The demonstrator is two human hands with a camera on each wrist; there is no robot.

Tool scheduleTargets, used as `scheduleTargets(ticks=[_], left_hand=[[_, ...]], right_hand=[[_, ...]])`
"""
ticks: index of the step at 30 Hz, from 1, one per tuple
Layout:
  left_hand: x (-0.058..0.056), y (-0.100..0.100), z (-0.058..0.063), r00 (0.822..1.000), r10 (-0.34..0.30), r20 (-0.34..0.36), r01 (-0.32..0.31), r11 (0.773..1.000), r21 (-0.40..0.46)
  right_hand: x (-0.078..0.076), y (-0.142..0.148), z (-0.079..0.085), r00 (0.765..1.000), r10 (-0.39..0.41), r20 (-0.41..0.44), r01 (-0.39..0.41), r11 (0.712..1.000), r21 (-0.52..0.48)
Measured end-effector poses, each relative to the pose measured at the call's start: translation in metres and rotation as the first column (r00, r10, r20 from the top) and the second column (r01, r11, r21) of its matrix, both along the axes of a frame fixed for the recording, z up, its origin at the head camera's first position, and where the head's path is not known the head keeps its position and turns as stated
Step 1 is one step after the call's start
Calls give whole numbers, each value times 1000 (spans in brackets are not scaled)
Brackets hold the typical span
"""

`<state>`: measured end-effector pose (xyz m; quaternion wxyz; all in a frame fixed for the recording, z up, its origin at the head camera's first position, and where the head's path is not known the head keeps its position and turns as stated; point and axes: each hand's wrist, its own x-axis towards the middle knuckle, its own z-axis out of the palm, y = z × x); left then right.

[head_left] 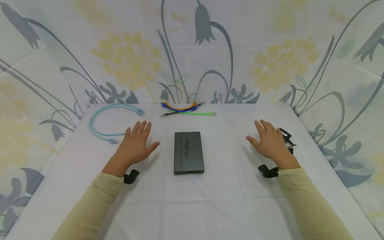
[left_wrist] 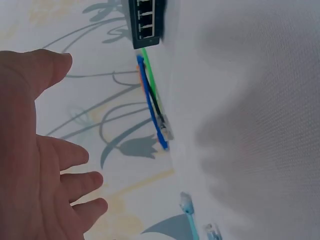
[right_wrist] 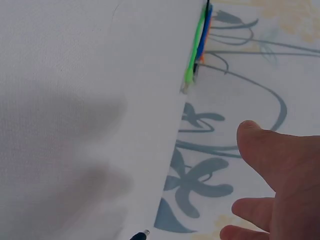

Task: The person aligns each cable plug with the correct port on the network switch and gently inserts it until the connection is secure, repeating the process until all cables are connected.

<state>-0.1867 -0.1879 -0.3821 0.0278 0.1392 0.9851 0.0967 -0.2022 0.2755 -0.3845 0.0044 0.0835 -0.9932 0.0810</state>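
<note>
My left hand is held over the table with its fingers spread and holds nothing. Close by its fingertips lies a light-blue ethernet cable, looped, part of it hidden behind the hand. Between the two hands a dark grey Netgear network switch lies flat; the left wrist view shows a row of its ports. My right hand, also empty with straight fingers, is over the right side. Partly covered by it is a black corded item, whose kind is hidden.
Toward the back edge, several short patch cables lie in a crossed pile, among them a green cable, a blue cable and an orange cable. A white cloth covers the table, with flower-patterned fabric behind and beside it.
</note>
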Motion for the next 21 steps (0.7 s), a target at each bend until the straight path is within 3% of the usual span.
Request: scheduleTargets(ticks=[11, 17, 21], left_hand=[[-9, 7, -7, 999, -47, -4, 47, 999, -22], [-8, 14, -8, 996, -83, -35, 82, 996, -41], [-6, 18, -9, 996, -88, -19, 87, 995, -54]], right_hand=[[-3, 13, -4, 999, -11, 42, 12, 1000, -24], [-5, 19, -6, 997, -38, 73, 41, 998, -39], [-7, 23, -8, 994, -61, 86, 63, 998, -25]])
